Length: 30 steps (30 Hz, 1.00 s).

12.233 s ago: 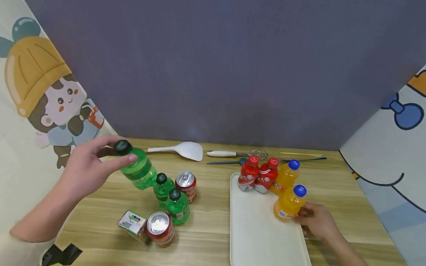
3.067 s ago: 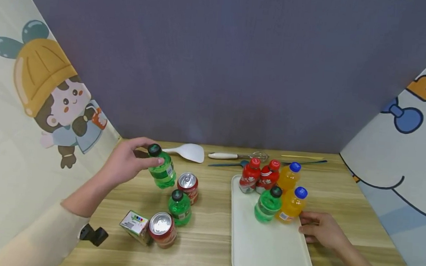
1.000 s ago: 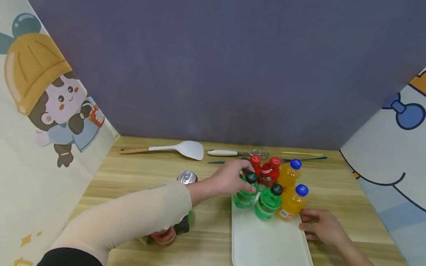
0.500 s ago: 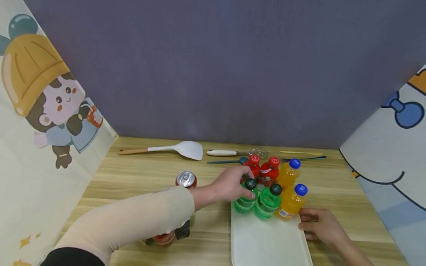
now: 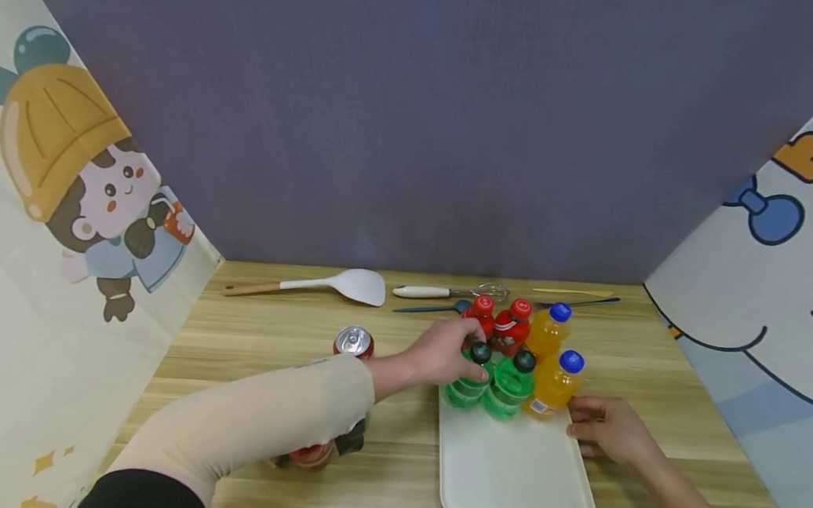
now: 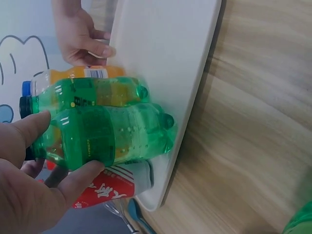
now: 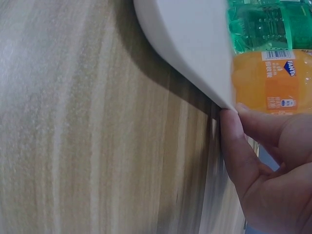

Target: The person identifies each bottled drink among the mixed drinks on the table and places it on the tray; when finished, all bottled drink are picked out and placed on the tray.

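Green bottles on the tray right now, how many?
2. One green bottle stands at the white tray's left edge, gripped by the left hand; the other green bottle stands beside it, against an orange bottle.

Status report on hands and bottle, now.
Left hand grips green bottle, upright on tray. Right hand rests at tray edge. Second green bottle touching alongside.
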Tool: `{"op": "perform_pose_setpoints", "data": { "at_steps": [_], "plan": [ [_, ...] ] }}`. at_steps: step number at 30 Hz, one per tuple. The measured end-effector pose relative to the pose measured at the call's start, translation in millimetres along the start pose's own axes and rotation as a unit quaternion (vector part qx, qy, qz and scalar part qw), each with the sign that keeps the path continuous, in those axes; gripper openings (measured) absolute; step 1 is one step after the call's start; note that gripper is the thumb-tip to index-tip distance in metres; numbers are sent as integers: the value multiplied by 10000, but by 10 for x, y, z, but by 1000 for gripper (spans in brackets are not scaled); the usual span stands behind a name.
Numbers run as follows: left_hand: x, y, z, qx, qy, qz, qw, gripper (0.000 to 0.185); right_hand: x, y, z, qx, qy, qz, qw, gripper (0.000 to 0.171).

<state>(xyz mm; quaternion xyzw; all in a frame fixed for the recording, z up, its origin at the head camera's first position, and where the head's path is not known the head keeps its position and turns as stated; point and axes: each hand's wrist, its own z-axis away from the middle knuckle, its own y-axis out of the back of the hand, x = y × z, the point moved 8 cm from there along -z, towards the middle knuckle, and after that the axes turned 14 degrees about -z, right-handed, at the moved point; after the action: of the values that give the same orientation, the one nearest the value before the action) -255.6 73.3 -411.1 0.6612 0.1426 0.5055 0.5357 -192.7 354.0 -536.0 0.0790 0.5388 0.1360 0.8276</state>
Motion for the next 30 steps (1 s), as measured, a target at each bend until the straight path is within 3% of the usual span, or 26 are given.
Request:
{"op": "perform_pose_setpoints", "data": {
  "at_steps": [10, 19, 23, 30],
  "plan": [
    [-31, -17, -13, -284, -164, 13, 9995, 42, 28, -3, -13, -2, -12, -90, 10000, 56],
    [-67, 26, 67, -647, -403, 349, 9965, 60, 4, -8, 12, 2, -40, -54, 10000, 56],
    [-87, 118, 143, -664, -433, 617, 9949, 62, 6, -7, 13, 29, -40, -50, 10000, 57],
    [-169, 429, 327, -405, -258, 999, 9938, 52, 20, 0, 4, 18, -37, -78, 10000, 58]
  ]
}}
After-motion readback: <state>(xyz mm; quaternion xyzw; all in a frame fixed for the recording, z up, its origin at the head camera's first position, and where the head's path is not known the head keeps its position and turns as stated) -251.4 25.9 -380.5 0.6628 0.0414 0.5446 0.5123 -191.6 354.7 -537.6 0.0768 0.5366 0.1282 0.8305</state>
